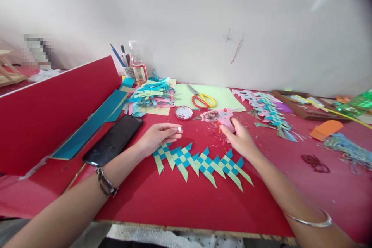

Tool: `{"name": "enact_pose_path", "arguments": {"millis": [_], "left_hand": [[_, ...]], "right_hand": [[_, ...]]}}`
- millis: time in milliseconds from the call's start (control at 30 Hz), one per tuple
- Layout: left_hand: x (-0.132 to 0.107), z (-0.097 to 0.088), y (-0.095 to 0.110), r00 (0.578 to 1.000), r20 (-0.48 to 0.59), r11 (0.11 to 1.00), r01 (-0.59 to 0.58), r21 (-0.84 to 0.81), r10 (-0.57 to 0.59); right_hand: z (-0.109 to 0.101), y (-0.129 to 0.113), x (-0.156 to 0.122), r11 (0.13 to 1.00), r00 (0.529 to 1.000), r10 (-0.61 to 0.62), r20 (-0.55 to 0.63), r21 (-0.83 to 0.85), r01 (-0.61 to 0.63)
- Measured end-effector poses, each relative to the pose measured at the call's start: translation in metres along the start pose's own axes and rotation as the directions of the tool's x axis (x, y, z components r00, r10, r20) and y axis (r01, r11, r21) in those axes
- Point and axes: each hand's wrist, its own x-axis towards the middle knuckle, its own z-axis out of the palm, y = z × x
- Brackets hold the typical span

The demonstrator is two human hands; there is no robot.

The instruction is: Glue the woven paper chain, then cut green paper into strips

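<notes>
Between the fingertips of my left hand (158,137) is a small round white piece (179,128), too small to name. My right hand (240,139) has its fingers around the handle of a pink glue gun (222,116), whose nozzle points left. Below both hands lies a zigzag strip of woven blue and pale green paper pieces (206,164); its left end reaches under my left hand. A round shallow lid (183,112) with tiny bits in it sits just left of the nozzle. Scissors with red and yellow handles (203,100) lie behind the glue gun.
A black phone (113,139) lies left of my left hand. Behind it is a heap of cut paper strips (155,93), with a bottle (138,64) and a pen cup (128,71). At right are finished-looking woven strips (270,110), dark thread (315,163) and a tray (308,108).
</notes>
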Motion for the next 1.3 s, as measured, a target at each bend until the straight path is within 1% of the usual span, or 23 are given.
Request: {"name": "enact_pose_path", "arguments": {"millis": [200,433,600,700,867,1033,1300], "left_hand": [[-0.001,0.002,0.000,1.000,0.006,1.000,0.002,-0.010,-0.002],[0.000,0.001,-0.002,1.000,0.017,1.000,-0.009,-0.005,0.009],[0.001,0.001,-0.004,0.998,0.018,0.998,-0.060,0.010,0.060],[0.001,0.001,-0.005,0.995,0.022,0.995,-0.098,0.022,0.097],[0.001,0.002,-0.006,0.985,0.053,0.985,-0.165,0.041,0.163],[0.000,0.003,-0.005,0.985,0.060,0.985,-0.164,0.053,0.161],[-0.001,0.003,-0.005,0.988,0.050,0.988,-0.149,0.048,0.147]], "right_hand": [[0.003,-0.008,-0.006,0.999,0.998,-0.052,0.036,0.014,0.051],[0.003,-0.015,-0.009,0.995,0.995,-0.099,0.035,-0.003,0.099],[0.004,-0.019,-0.013,0.987,0.991,-0.127,-0.026,-0.106,0.124],[0.005,-0.023,-0.015,0.978,0.989,-0.143,-0.034,-0.159,0.136],[0.006,-0.030,-0.019,0.962,0.979,-0.192,-0.075,-0.210,0.173],[0.008,-0.031,-0.021,0.952,0.966,-0.237,-0.100,-0.221,0.211],[0.009,-0.033,-0.023,0.954,0.965,-0.234,-0.121,-0.219,0.204]]}}
